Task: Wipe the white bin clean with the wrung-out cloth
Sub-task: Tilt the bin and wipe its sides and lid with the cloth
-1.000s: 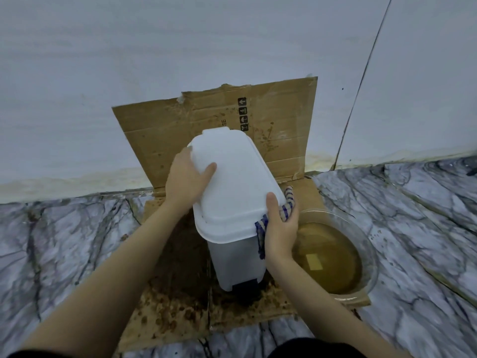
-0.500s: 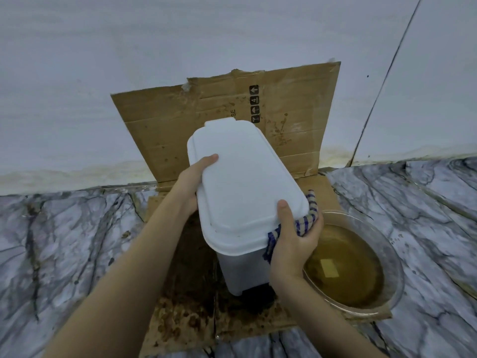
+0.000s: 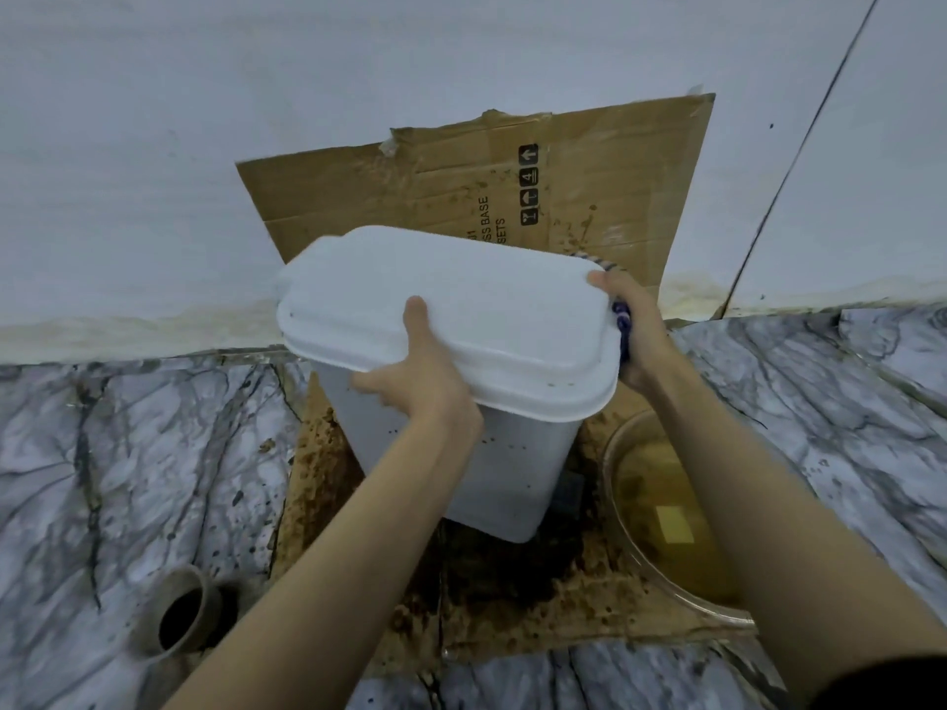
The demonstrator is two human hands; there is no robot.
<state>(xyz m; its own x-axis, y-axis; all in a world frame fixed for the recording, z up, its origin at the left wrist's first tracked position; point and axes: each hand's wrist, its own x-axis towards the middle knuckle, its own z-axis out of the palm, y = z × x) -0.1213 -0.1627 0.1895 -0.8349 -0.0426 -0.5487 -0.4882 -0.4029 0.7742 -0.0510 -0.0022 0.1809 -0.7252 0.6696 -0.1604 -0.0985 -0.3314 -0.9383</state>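
Looks about midway at best. Grips the white plastic bin (image 3: pixel 461 320), lid closed, by the near lid edge with the left hand (image 3: pixel 417 386), thumb on top and fingers curled under the rim. Presses the blue-and-white striped cloth (image 3: pixel 621 327) against the bin's right end with the right hand (image 3: pixel 635 333), fingers wrapped round the cloth, thumb hooked over the lid corner. Holds the bin leaning over the stained brown cardboard sheet (image 3: pixel 461 187), which lies on the floor and folds up against the white wall (image 3: pixel 153 146). Cannot tell whether the base rests fully on it. Shows a lid top that seems mostly clean, but dark specks on the near side wall and along the lid's front rim, so probably leaves those faces to wipe. Cannot judge the far side, hidden from here.

Just beside the bin's base, under the right forearm: a clear glass bowl (image 3: pixel 611 484) of murky brown water, easy to knock or slosh when turning the bin. Well apart on the left, in the grey-veined marble floor (image 3: pixel 128 453): a dark round drain opening (image 3: pixel 182 614). Brown grime all over the cardboard beneath, liable to soil the bin again.
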